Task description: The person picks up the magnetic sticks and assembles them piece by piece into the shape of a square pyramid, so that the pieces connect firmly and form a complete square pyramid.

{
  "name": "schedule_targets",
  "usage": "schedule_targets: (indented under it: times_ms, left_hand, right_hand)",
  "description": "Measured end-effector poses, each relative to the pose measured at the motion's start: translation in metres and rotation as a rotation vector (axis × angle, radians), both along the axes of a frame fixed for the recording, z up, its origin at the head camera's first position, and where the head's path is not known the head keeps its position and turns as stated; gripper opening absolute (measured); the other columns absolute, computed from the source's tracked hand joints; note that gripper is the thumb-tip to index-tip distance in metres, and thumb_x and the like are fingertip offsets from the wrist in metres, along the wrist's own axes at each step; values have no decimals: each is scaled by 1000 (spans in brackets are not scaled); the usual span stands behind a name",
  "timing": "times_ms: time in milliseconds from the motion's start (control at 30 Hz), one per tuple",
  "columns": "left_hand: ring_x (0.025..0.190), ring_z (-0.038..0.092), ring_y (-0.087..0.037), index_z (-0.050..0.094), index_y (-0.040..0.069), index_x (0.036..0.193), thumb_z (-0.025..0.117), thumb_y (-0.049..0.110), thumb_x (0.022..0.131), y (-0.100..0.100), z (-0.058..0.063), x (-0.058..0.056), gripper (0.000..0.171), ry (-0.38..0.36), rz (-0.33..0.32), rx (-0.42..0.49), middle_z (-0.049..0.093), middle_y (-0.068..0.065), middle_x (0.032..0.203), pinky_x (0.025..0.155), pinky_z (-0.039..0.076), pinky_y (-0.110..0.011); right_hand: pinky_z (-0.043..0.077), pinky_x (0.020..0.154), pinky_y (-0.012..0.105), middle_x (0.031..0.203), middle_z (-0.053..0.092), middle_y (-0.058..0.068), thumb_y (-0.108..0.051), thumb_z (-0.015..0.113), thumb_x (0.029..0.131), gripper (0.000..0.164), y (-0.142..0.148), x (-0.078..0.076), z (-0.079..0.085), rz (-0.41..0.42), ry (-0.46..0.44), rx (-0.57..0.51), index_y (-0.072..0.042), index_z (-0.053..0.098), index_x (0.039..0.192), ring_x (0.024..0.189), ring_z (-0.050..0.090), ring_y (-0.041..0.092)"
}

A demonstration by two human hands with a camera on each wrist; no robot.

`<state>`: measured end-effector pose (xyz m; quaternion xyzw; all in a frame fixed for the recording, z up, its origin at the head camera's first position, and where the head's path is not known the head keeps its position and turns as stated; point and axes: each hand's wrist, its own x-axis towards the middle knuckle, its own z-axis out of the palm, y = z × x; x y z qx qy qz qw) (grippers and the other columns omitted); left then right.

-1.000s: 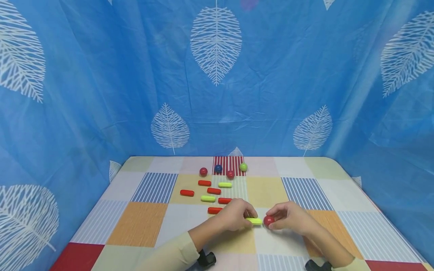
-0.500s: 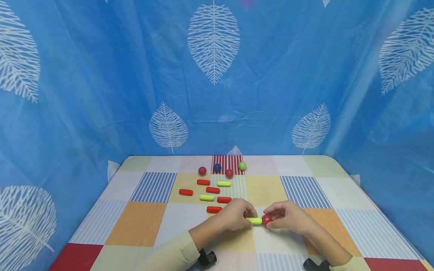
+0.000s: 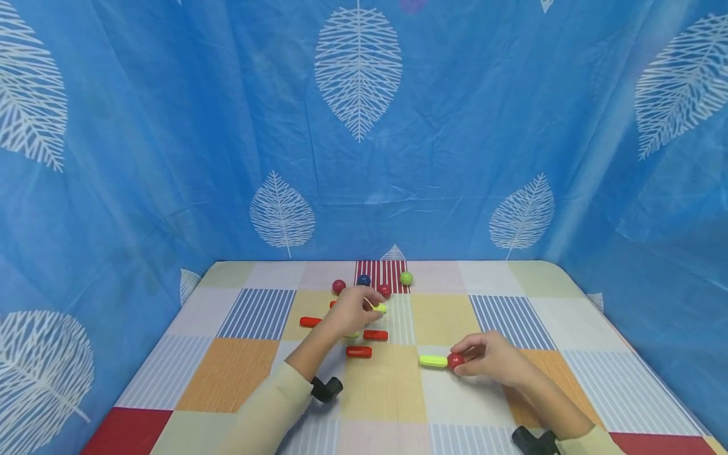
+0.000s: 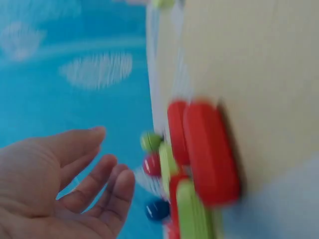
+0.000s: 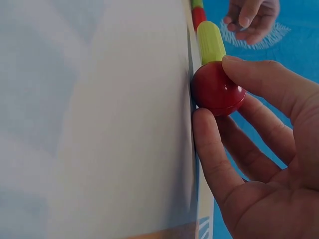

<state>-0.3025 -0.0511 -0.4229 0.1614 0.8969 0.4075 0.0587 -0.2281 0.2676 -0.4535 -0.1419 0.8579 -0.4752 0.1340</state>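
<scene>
My right hand [image 3: 493, 361] holds a red ball [image 3: 455, 361] between thumb and fingers, close to the tabletop. Against the ball's left side sits the end of a yellow-green rod [image 3: 433, 361]; both line up, touching, in the right wrist view too. Reaching toward the back of the table, my left hand [image 3: 351, 309] hovers by another yellow-green rod [image 3: 380, 308], partly covered by the fingers. In the left wrist view, its fingers [image 4: 92, 186] are loosely bent and parted, with nothing between them.
Red rods [image 3: 375, 335] lie around and under the left forearm, some partly hidden. Behind them are a blue ball [image 3: 364, 280], a green ball [image 3: 406, 279] and two red balls [image 3: 339, 287]. A blue leaf-print curtain [image 3: 364, 189] encloses the patchwork-covered table [image 3: 455, 411].
The red ball came left against the rod's end, then both shifted slightly. My left hand let go of that rod and moved back and left, toward the other rods.
</scene>
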Motion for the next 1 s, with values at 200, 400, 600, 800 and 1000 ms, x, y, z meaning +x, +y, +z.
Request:
schedule_targets:
  times_ms: [200,400,600,800,1000]
  left_hand:
    - [96,60,-21,70,7,124,74,12,94,-29,-12,-31,31,36,163,85,67,-11,112,81,59,-31]
    - [104,59,-27,68,8,127,73,11,94,-48,-17,-52,33,83,281,83,63,-15,121,90,58,-37]
    - [124,56,-33,66,10,133,72,11,95,-52,-17,-66,39,2,285,72,59,-14,137,103,54,-45]
    - [124,54,-33,66,10,134,71,10,96,-54,-22,-71,38,-44,274,62,56,-14,140,106,52,-46]
    - [113,55,-30,67,10,131,71,11,96,-55,-26,-74,35,-60,286,48,58,-14,133,99,56,-42]
  right_hand:
    - [59,75,22,107,76,14,-11,87,78,34,4,-3,0,8,8,6,-2,75,109,93,70,22]
    - [59,75,22,105,77,13,-11,88,78,34,4,-5,0,11,20,10,-2,76,109,93,69,22]
    - [59,77,22,107,77,12,-11,87,79,34,6,-8,0,14,9,18,-3,76,110,94,69,22]
    - [60,79,23,108,76,14,-11,86,80,33,7,-10,0,33,0,-2,-2,75,110,96,69,24]
    - [59,79,22,107,76,14,-11,87,80,33,6,-11,0,37,3,-9,-2,76,110,96,70,24]
